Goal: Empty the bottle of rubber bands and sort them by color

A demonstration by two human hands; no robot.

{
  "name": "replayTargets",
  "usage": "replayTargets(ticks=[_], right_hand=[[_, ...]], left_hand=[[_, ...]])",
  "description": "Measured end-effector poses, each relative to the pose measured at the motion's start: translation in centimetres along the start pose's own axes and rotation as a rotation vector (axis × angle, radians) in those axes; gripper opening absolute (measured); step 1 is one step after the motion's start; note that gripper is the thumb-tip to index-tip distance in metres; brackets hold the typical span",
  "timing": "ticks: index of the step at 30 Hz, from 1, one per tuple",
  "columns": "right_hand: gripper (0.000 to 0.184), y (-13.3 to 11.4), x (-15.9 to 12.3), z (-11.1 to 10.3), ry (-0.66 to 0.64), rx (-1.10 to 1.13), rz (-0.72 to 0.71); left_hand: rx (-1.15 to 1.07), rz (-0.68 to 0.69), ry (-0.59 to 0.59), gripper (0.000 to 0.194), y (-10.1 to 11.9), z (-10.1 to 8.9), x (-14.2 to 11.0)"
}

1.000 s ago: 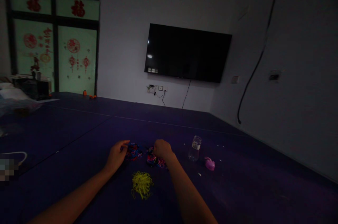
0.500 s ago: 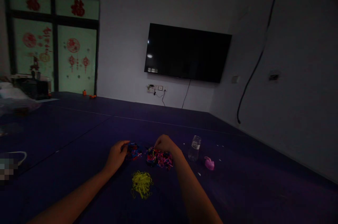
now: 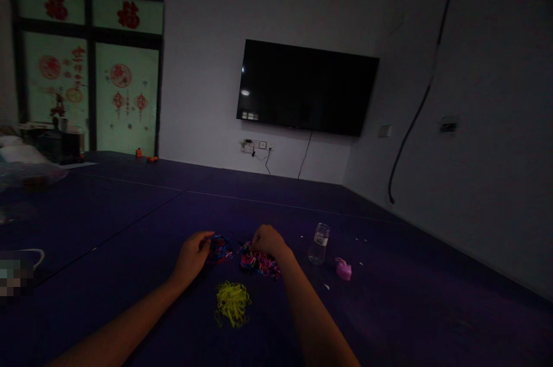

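Observation:
Two mixed-colour heaps of thin elastic bands lie on the dark purple surface: a mostly blue and red heap and a pink, blue and red heap. My left hand rests at the left edge of the first heap, thumb and fingers apart. Over the second heap, my right hand has its fingers pinched together and pointing down at the bands. What lies between those fingertips is too small and dark to make out. Closer to me is a separate heap of yellow-green bands.
An open clear bottle stands right of my right hand, beside a pink cap. Small white scraps lie around them. A blurred object with a white loop is at the left edge. Plastic bags lie farther back.
My right hand has shifted slightly left and down over the pink, blue and red heap. My left hand stays almost in place.

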State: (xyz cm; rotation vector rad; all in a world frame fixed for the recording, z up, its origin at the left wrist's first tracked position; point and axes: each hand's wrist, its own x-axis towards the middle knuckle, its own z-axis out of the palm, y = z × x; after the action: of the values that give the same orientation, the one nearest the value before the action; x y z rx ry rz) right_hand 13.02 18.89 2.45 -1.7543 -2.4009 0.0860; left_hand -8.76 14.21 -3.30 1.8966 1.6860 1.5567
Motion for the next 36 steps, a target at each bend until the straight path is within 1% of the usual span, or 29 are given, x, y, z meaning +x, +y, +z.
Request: replayTargets(ticks=[6,12,17,22,26,30,33,36], right_hand=[[0.024,-0.9,-0.3,0.5,-0.014,-0.033,0.012],[0.018,-1.0,0.0,0.7,0.007,0.022,0.0],[0.018,-0.6,0.5,0.3,0.035,0.117,-0.038],[0.02,-0.2,0.6,-0.4,0.054,0.149,-0.026],[0.016,0.0,0.6,-0.3,0.052,0.143,-0.05],[0.02,0.3,0.8,0.2,0.047,0.106,-0.037],[0.02,0.4,0.8,0.5,0.025,0.079,-0.023],[0.015,0.2,0.5,0.7,-0.013,0.053,-0.031]], left_hand=[[-0.007,0.002,-0.003,0.03,0.0,0.0,-0.1],[-0.003,0.01,-0.013,0.031,0.1,0.0,-0.1],[0.017,0.019,-0.008,0.032,0.4,-0.1,-0.2],[0.025,0.026,-0.001,0.031,0.7,-0.2,-0.3],[0.02,0.036,-0.003,0.03,0.6,-0.2,-0.3],[0.013,0.037,-0.006,0.03,0.4,-0.1,-0.2],[0.011,0.043,0.003,0.029,0.3,-0.1,-0.2],[0.002,0.035,0.005,0.029,0.3,0.0,-0.2]])
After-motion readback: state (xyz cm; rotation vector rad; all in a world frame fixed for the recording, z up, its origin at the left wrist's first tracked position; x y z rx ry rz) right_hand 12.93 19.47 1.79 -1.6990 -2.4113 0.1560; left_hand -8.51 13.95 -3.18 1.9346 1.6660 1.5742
